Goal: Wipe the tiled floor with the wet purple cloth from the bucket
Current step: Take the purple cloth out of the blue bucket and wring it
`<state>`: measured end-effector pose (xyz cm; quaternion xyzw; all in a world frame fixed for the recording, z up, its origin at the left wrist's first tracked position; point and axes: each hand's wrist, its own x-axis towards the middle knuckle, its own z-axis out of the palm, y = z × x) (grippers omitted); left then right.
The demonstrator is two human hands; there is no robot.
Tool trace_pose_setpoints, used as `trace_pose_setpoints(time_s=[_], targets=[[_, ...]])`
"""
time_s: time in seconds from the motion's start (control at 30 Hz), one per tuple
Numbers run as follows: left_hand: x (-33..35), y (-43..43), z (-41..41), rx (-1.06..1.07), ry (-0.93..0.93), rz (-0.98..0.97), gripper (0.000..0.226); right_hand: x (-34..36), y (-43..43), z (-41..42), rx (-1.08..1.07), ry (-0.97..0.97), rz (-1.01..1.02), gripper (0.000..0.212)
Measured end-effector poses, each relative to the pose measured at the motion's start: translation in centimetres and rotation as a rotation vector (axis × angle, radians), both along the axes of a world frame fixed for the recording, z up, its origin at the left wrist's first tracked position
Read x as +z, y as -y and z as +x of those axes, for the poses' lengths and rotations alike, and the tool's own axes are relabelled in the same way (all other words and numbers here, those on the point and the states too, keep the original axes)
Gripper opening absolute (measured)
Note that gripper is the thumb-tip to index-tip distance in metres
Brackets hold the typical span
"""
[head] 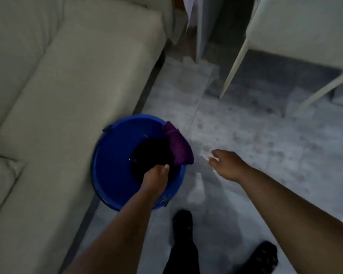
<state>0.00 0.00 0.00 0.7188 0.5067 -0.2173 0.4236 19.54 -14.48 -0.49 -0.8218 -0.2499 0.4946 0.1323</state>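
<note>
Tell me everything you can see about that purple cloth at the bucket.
The purple cloth looks like soft, thick fabric, folded or bunched, deep violet. It is draped over the right rim of the blue bucket, part hanging inside above the dark water, part outside. Whether it is wet cannot be told. The left hand is at the near rim, close beside it; the right hand is apart, over the tiled floor.

Dim, bluish cast, motion-blurred — edges distorted
</note>
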Motion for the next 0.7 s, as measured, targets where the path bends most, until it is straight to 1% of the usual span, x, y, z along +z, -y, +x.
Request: trace_pose_setpoints(time_s=[0.07,0.1,0.17,0.27,0.33,0.37,0.43,0.5,0.57,0.63,0.7], targets=[[-4.5,-0.6,1.2,0.199,0.07,-0.044,0.04,-5.0,-1.9,-0.5,-0.088,-0.02,0.007,0.058],[-7.2,-1.1,2.0,0.315,0.113,-0.082,0.043,-8.0,-3.3,-0.8,-0.121,-0.034,0.027,0.056],[-11.3,-2.0,3.5,0.511,0.174,-0.198,0.052,-12.5,-5.7,-1.5,-0.258,-0.091,0.099,0.055],[-16.0,-2.4,4.9,0.674,0.263,-0.385,0.056,-17.4,-8.3,-2.3,-0.58,-0.364,0.181,0.062],[-18.3,-2.8,5.4,0.772,0.317,-0.457,0.055,-19.8,-9.4,-2.6,-0.739,-0.55,0.195,0.068],[-19.3,-2.9,5.4,0.798,0.342,-0.475,0.053,-21.0,-9.8,-2.7,-0.789,-0.608,0.21,0.066],[-20.0,-3.1,5.0,0.85,0.387,-0.456,0.048,-22.2,-10.1,-2.8,-0.836,-0.666,0.246,0.055],[-19.7,-3.3,4.5,0.916,0.431,-0.419,0.038,-22.4,-9.7,-2.7,-0.856,-0.689,0.302,0.037],[-17.9,-3.1,3.9,0.943,0.492,-0.324,0.03,-21.9,-8.7,-2.2,-0.878,-0.725,0.388,0.02],[-15.1,-2.2,4.0,0.884,0.583,-0.152,0.025,-20.6,-7.2,-1.1,-0.902,-0.777,0.485,0.012],[-11.5,-1.0,5.2,0.752,0.719,-0.031,0.02,-19.2,-5.9,0.3,-0.891,-0.798,0.557,0.012]])
